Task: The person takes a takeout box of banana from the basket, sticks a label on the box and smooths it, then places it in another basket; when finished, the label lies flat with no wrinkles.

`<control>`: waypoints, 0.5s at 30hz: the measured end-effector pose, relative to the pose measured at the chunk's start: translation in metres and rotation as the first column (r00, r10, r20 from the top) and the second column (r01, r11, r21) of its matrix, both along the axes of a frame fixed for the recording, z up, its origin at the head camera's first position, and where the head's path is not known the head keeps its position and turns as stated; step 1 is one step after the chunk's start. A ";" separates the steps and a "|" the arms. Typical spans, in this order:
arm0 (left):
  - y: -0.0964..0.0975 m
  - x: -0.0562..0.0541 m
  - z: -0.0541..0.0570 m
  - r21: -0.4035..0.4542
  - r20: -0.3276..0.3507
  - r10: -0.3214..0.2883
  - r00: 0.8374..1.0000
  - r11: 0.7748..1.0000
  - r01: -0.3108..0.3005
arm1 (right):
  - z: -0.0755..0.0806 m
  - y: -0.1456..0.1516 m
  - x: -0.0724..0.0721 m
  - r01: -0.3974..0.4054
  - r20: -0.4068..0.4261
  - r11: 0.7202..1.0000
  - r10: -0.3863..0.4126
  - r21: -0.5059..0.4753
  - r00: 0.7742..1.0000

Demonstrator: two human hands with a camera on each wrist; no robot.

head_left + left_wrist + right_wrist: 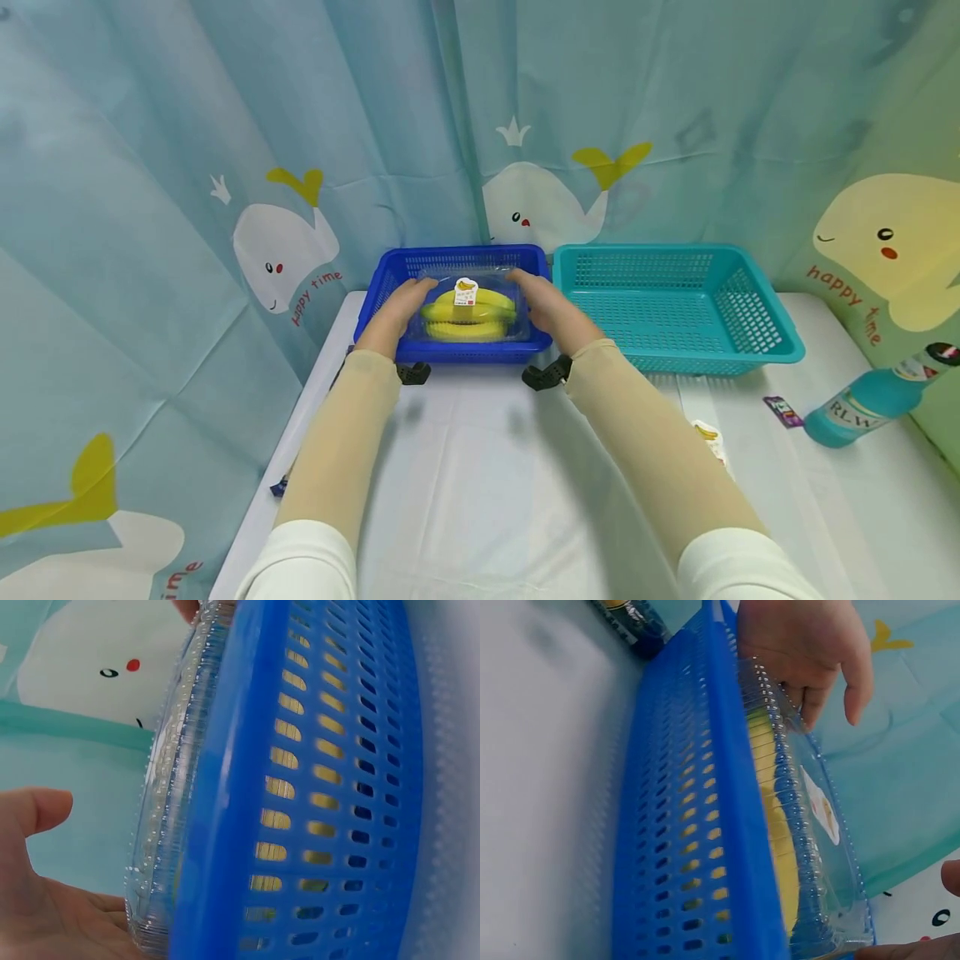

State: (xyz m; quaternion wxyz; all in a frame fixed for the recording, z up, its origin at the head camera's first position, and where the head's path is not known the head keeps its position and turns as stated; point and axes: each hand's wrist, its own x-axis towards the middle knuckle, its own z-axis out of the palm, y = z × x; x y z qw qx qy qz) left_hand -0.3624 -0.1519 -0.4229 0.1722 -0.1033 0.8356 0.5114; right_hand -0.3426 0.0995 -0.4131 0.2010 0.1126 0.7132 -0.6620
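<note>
A clear plastic box [491, 282] with yellow bananas [467, 331] inside and a banana label [465, 292] on its lid is in the blue basket [472, 356]. Its lid stands above the rim in both wrist views. My left hand [397, 315] is at the box's left side, fingers extended and thumb raised off the lid. On the opposite side is my right hand [553, 310], thumb apart from the lid; only part of it shows in the right wrist view. Box and basket walls hide some fingertips.
A turquoise basket [750, 292] stands right of the blue one. Farther right are a blue bottle [862, 407] and a small purple packet [783, 412]. My right arm partly covers a banana sticker [708, 435]. A dark packet [279, 487] lies by the left edge; a curtain [420, 100] hangs behind.
</note>
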 end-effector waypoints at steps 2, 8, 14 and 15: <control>-0.001 -0.001 -0.003 0.005 -0.001 0.004 1.000 1.000 -0.004 | -0.003 -0.002 -0.001 0.007 0.000 1.000 -0.007 -0.001 1.000; -0.002 -0.004 -0.013 0.017 0.025 -0.001 1.000 1.000 0.000 | -0.008 -0.004 -0.001 0.014 0.015 0.999 -0.015 0.032 1.000; -0.003 -0.007 -0.018 -0.004 0.021 0.027 0.999 1.000 -0.027 | -0.008 -0.007 0.001 0.007 0.021 0.998 -0.009 0.061 1.000; -0.003 -0.007 -0.018 -0.007 0.022 0.032 0.999 0.999 -0.032 | -0.008 -0.007 0.001 0.006 0.018 0.998 -0.007 0.059 1.000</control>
